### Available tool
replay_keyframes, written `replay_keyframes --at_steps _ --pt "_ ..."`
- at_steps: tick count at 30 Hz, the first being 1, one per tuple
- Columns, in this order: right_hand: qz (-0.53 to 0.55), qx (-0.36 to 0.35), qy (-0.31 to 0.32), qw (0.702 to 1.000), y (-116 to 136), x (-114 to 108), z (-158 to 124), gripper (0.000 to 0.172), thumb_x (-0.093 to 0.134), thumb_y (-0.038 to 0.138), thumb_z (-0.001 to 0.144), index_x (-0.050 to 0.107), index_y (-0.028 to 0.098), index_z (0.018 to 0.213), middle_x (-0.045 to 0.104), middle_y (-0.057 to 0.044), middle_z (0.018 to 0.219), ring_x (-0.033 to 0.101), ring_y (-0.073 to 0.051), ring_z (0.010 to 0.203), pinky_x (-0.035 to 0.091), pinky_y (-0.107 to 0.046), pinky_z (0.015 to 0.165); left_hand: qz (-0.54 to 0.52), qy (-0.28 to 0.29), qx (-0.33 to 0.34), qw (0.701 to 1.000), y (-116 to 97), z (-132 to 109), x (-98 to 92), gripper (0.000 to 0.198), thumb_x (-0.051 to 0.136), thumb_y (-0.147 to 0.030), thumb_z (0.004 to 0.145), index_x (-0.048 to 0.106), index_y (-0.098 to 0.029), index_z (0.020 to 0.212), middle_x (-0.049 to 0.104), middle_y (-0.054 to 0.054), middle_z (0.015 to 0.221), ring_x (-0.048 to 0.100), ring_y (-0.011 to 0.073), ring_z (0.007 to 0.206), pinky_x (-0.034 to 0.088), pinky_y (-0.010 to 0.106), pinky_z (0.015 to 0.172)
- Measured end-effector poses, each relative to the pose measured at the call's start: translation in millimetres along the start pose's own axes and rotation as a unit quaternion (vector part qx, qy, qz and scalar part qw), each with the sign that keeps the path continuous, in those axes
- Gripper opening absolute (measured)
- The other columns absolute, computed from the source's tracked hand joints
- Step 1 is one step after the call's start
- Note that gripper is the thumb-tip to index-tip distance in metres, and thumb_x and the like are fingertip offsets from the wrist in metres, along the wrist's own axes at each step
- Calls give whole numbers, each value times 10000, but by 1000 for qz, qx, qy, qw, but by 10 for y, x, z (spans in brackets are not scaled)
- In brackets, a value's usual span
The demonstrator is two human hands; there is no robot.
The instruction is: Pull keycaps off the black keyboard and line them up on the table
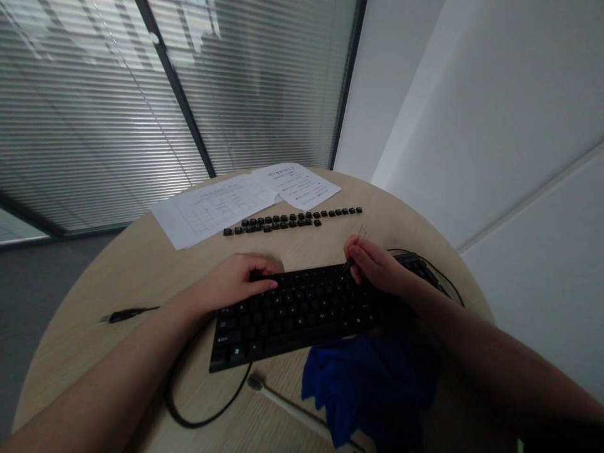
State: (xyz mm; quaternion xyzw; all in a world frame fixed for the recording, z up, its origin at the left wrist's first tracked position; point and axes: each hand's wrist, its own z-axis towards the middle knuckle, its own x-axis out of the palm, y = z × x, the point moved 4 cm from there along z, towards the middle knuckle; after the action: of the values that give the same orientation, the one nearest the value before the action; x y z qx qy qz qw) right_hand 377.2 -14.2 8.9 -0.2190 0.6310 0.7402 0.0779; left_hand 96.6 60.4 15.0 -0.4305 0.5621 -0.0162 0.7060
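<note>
A black keyboard (292, 314) lies at a slant on the round table. My left hand (240, 280) grips its far left edge, thumb on top and fingers curled over the back. Closed around a keycap puller (362, 233), my right hand (368, 261) is over the far right part of the keyboard. Thin wires stick up out of the fist, and a dark end points down at the top row of keys. Beyond the keyboard, several loose black keycaps (292, 217) are lined up in two rows.
Printed papers (217, 204) lie at the table's far side. In front of the keyboard are a crumpled blue cloth (368, 384) and a toothbrush (287, 406). The cable loops at the front left, and a USB plug (113, 316) rests at left. White wall borders the right.
</note>
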Motion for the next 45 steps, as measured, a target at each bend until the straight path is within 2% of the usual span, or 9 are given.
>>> replay_keyframes --at_steps 8,12,17,24,29,32,37,45 --pt "49 17 -14 999 -92 28 21 393 387 586 1006 445 224 866 453 84 532 453 -87 409 300 -210 444 10 2 -5 1000 12 0 5 266 614 -412 900 742 -197 991 730 23 860 661 185 780 504 316 751" --pt "59 12 0 998 -90 34 28 402 381 591 1008 448 220 870 432 86 542 447 -84 414 288 -211 445 8 -3 -3 1000 34 -6 4 269 621 -420 899 744 -204 1002 733 27 883 662 186 802 506 322 771" --pt "31 -20 37 999 -54 65 0 363 400 541 1017 447 219 858 432 83 536 418 -87 440 295 -213 460 10 -5 -7 1000 24 -3 3 280 622 -420 893 744 -197 1010 726 27 867 658 185 781 506 321 747" --pt "-69 -95 41 992 91 73 -59 234 432 386 1018 485 218 864 466 60 568 422 -110 509 312 -239 509 15 -4 -5 1000 13 -3 -1 261 616 -412 900 740 -205 1000 733 23 882 666 183 801 500 313 765" --pt "-114 -142 43 982 199 79 -58 215 461 337 994 490 219 817 477 40 622 441 -122 571 336 -259 560 9 -5 -4 1000 5 -8 1 257 617 -407 900 739 -200 993 728 20 871 660 180 795 502 316 766" --pt "-114 -154 44 980 173 80 -58 222 474 347 992 503 215 815 489 36 637 442 -119 567 346 -262 569 3 -2 -4 1000 13 -7 9 258 616 -398 903 737 -195 1008 729 22 878 661 180 799 504 319 768" --pt "-55 -123 -12 991 20 57 -85 268 423 416 1024 496 220 856 459 65 560 447 -110 495 337 -241 517 3 -7 1 1000 -7 -2 5 259 623 -405 899 734 -184 975 731 30 868 661 188 787 505 329 763" --pt "-47 -113 -38 992 -8 57 -126 410 404 571 1020 517 209 863 549 52 523 480 -96 440 357 -223 489 -7 -3 4 1000 -10 -5 7 259 618 -407 911 735 -190 989 725 24 859 659 182 778 498 319 745"
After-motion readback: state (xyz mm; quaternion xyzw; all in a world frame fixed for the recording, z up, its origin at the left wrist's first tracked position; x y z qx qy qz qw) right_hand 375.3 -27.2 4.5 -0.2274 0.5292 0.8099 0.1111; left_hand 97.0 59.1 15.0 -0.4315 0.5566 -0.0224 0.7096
